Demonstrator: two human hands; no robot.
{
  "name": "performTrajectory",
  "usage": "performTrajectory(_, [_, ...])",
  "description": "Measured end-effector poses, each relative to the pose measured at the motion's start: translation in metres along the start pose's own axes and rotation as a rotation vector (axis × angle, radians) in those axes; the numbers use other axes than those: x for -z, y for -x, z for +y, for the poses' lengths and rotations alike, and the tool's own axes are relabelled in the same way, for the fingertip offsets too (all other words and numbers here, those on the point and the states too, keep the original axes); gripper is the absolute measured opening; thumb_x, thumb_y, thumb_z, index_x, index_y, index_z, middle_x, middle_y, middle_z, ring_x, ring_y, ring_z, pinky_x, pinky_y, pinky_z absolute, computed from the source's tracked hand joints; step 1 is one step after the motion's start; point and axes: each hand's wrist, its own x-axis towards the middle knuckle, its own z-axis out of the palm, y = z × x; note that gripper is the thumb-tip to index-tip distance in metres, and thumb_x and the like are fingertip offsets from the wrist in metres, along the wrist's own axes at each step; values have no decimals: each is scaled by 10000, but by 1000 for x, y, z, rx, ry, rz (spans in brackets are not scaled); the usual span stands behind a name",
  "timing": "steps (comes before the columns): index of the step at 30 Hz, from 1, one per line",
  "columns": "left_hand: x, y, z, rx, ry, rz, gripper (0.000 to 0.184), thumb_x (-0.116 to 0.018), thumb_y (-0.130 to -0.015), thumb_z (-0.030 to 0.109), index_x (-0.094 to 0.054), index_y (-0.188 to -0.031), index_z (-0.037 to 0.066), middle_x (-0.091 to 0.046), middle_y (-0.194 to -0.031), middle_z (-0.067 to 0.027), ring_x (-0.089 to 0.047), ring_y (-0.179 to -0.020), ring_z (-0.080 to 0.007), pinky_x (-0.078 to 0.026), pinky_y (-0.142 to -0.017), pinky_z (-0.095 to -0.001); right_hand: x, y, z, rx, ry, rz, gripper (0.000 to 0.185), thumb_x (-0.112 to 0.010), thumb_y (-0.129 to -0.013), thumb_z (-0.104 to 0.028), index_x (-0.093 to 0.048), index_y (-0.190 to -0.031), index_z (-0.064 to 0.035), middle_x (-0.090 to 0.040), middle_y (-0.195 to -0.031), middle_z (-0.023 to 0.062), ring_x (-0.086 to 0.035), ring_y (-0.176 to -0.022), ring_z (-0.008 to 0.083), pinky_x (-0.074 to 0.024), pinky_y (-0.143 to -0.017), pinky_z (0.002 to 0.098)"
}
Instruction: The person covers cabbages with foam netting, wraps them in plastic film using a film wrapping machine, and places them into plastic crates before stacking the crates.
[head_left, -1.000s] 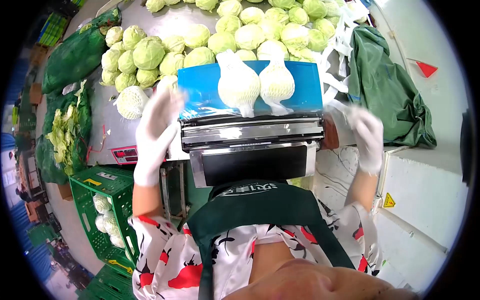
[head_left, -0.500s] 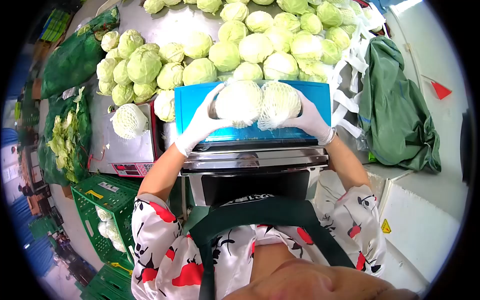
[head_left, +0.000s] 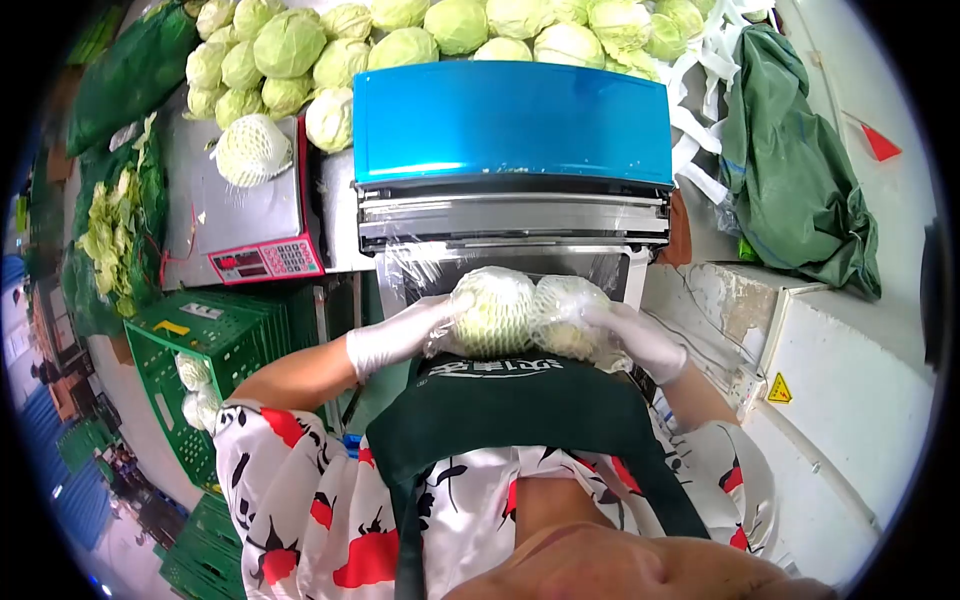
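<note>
Nearer now, off the blue lid (head_left: 512, 120), two netted cabbages (head_left: 520, 315) sit by the apron (head_left: 510, 410) — left hand (head_left: 402, 336) and right hand (head_left: 645, 342) hold their outer sides in film (head_left: 608, 352), fingertips too hidden to tell their spread. Beyond, left: scale (head_left: 240, 215), netted cabbage atop — bare cabbages (head_left: 455, 28) far.

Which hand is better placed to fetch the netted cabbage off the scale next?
Probably the left hand: the netted cabbage and scale are on its side; the right hand would reach across. Both hold the wrapped pair.
</note>
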Motion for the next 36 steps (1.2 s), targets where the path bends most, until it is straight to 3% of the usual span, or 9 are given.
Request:
performTrajectory(10, [4, -12, -12, 62, 429, 34, 668, -561, -1000, 453, -371, -1511, 68, -502, -1460, -137, -496, -1335, -259, -377, -1128, -415, 33, -54, 44, -223, -701, -269, 566, -466, -1045, -331, -347, -1502, -20, -534, -1406, 133, -535, -1282, 232, -417, -1078, 391])
performTrajectory(12, [8, -2, -29, -37, 382, 47, 624, -596, -998, 389, -416, -1484, 42, -530, -1435, -128, -530, -1302, -254, -404, -1110, -392, 55, -52, 100, 49, -178, -159, 401, -504, -1028, -258, -497, -1345, -14, -602, -1286, 121, -581, -1158, 208, -434, -989, 320])
performTrajectory(18, [3, 28, -55, -642, -1560, 733, 386, -583, -951, 29, -615, -1326, 114, -701, -869, -128, -693, -705, -225, -590, -688, -337, 12, -22, 122, 437, 518, 740, 105, -594, -962, -118, -633, -966, -21, -660, -943, 114, -638, -742, 232, -502, -679, 314])
performTrajectory(20, [-1, 20, -50, -804, -828, 811, 284, -531, -1017, 60, -640, -1276, 100, -564, -648, -28, -552, -530, -101, -495, -513, -256, 12, -20, 115, 579, 711, 733, 108, -611, -955, -125, -640, -943, -21, -659, -855, 98, -628, -705, 208, -493, -661, 310])
performTrajectory(23, [-5, 29, -26, -628, -116, 768, 282, -475, -1062, 120, -605, -1311, 93, -450, -626, 94, -330, -481, -1, -286, -425, -174, 42, -31, 110, 346, -88, 647, 144, -624, -958, -158, -659, -856, -62, -659, -818, 66, -613, -680, 147, -463, -612, 292])
performTrajectory(26, [28, 28, -56, -429, -10, 765, 265, -469, -1052, 85, -637, -1256, 69, -579, -696, 61, -367, -480, -11, -305, -424, -177, 44, -24, 116, 72, -99, 522, 158, -601, -956, -222, -653, -923, -77, -666, -890, 105, -623, -746, 215, -451, -645, 314])
performTrajectory(29, [63, -1, -149, -325, -715, 572, 210, -601, -954, 113, -704, -1078, -21, -741, -1015, -156, -697, -905, -209, -542, -859, -348, 1, -50, 126, -239, 399, 469, 357, -546, -979, -347, -598, -1185, -60, -626, -1145, 155, -619, -990, 291, -482, -820, 394])
performTrajectory(32, [29, -46, -154, -106, -619, 449, 249, -671, -886, 206, -718, -1025, 5, -733, -991, -189, -710, -928, -325, -543, -840, -409, -18, -84, 164, -286, 760, 457, 424, -548, -965, -389, -570, -1222, -52, -612, -1180, 160, -606, -1027, 294, -468, -855, 402])
performTrajectory(36, [33, -69, -180, -561, -604, 454, 279, -754, -826, 215, -731, -1052, 52, -737, -1008, -171, -717, -928, -304, -554, -833, -377, -16, -111, 184, -202, 830, 481, 518, -551, -947, -446, -533, -1271, -42, -592, -1227, 167, -589, -1077, 299, -450, -903, 413])
